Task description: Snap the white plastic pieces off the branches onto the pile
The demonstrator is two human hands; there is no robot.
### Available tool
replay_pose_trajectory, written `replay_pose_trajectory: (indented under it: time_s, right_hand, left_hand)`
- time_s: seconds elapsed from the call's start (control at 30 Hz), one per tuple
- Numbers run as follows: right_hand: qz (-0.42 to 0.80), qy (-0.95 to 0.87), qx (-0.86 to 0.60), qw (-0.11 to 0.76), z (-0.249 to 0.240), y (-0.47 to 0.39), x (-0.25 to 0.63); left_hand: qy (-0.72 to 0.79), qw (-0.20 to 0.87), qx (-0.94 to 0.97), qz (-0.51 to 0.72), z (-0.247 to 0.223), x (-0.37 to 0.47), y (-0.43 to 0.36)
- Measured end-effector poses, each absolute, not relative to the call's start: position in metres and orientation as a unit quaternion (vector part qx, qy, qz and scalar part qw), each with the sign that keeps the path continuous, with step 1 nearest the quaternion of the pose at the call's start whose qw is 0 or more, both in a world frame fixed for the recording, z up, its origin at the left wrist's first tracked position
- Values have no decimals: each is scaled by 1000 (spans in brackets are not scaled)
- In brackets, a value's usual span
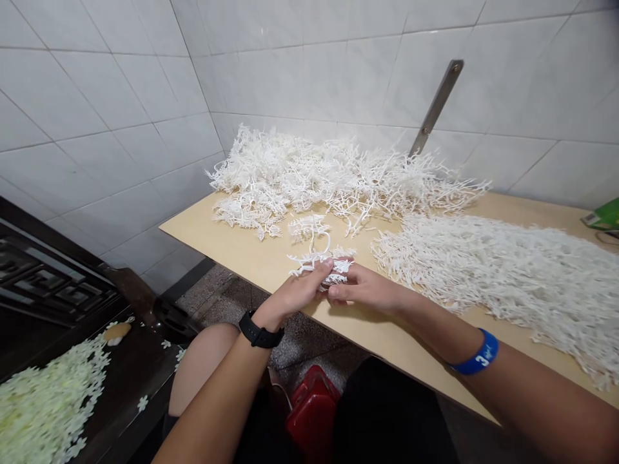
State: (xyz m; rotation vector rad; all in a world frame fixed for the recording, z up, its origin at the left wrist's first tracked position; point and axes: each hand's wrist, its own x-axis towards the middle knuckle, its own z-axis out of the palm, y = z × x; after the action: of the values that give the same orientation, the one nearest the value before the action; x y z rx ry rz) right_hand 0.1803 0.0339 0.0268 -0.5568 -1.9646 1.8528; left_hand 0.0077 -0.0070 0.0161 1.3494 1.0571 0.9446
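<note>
Just above the table's near edge, my left hand [297,293] is closed on a small bunch of white branched plastic stems [338,267], its thumb pressing on top. My right hand [370,287] meets it from the right, with curled fingers around the same bunch; its fingertips are partly hidden behind the stems. A loose white piece [309,225] lies on the board right beyond the hands. Farther back is a tall tangled heap of white branched stems [314,167]. To the right spreads a flatter, denser pile of small white sprigs [507,264].
The pale wooden tabletop [203,222] stands against a tiled wall. A metal bar [438,106] leans up behind the heap. A green box [604,216] is at far right. Pale green-white flower pieces [48,399] cover a dark bench at lower left. Below is a red stool [314,409].
</note>
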Motion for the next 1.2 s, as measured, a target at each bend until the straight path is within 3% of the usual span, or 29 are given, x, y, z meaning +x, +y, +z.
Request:
replay_pose_trajectory:
  time_s: [0.2,0.37,0.57,0.8,1.07,1.2]
  right_hand:
    - [645,-707,-216,193,30,23,172]
    - [620,-723,-226,205,29,21,174]
    - [586,-754,-218,200,27,21,172]
    - [493,-817,-208,216,24,26,173]
    - [401,-864,-188,239,21,32,175]
    - [379,-863,-205,262,19,34,178]
  left_hand:
    - [478,578,568,337,15,6,-7]
    - [377,607,612,340,21,3,-6]
    - [444,460,643,422,23,3,-6]
    - [505,393,617,458,23,15,-6]
    - [499,480,510,509,14,28,-3]
    - [440,573,477,500,16,28,2]
